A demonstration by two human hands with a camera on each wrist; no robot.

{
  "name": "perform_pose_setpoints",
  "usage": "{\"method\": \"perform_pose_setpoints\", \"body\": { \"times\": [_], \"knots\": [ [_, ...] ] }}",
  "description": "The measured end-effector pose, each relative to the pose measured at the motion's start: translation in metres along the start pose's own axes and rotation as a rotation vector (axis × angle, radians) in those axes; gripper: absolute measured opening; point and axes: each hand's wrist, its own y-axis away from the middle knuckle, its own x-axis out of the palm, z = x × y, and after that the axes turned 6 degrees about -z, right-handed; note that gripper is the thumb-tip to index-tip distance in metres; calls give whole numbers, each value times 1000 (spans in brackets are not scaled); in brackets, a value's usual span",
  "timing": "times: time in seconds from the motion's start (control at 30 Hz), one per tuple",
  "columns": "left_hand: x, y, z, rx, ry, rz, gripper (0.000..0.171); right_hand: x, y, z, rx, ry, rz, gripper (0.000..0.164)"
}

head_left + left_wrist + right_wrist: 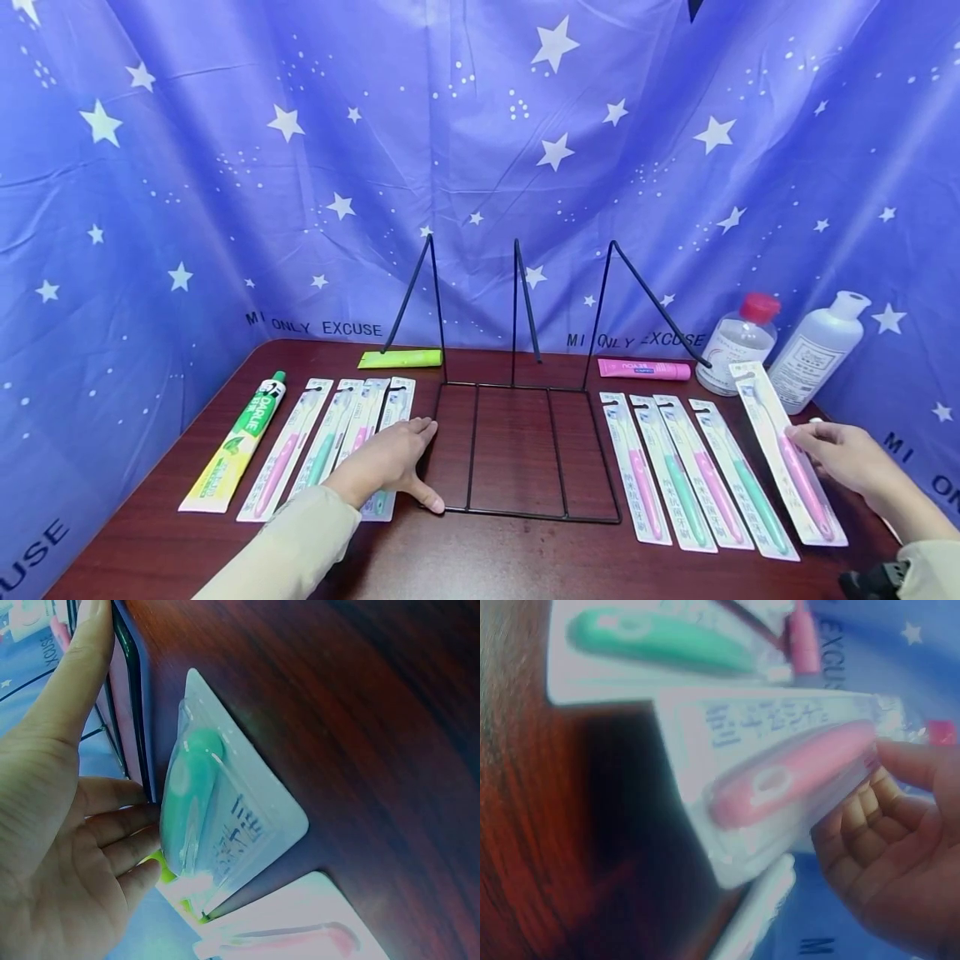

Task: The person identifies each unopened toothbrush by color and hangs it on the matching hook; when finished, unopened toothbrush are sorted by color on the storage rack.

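Note:
My right hand (851,457) pinches a packaged pink toothbrush (801,483) by its side edge, thumb on the front. In the right wrist view this pack (795,776) is tilted up over the dark table. My left hand (392,457) rests at the left side of a black wire rack (517,515), thumb stretched to its front left corner and the other fingers toward the back. Beside that hand lies a packaged green toothbrush (196,795), partly hidden by it in the head view. Several more toothbrush packs, pink and green, lie in a row to the left (281,467).
Several toothbrush packs (637,475) form another row right of the rack. A Darlie toothpaste tube (236,446) lies at far left. Behind are a lime tube (401,358), a pink tube (645,369), a red-capped bottle (735,350) and a white bottle (817,350). A starry curtain (480,125) encloses the table.

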Motion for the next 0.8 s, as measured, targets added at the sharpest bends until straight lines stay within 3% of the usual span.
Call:
{"method": "perform_pose_setpoints", "body": {
  "times": [0.07, 0.33, 0.57, 0.8],
  "knots": [
    [0, -1, 0, -3, -3, 3, 123, 0, 5, 10, -66, -14, -8, 53],
    [-1, -2, -3, -26, -28, 21, 119, 6, 22, 49, -194, -26, -111, 39],
    [0, -2, -3, -32, -51, 28, 120, 10, 36, 75, -339, -134, -160, 19],
    [2, -2, -2, -24, -53, 17, 120, 20, 57, 98, -439, -165, -185, 15]
  ]
}}
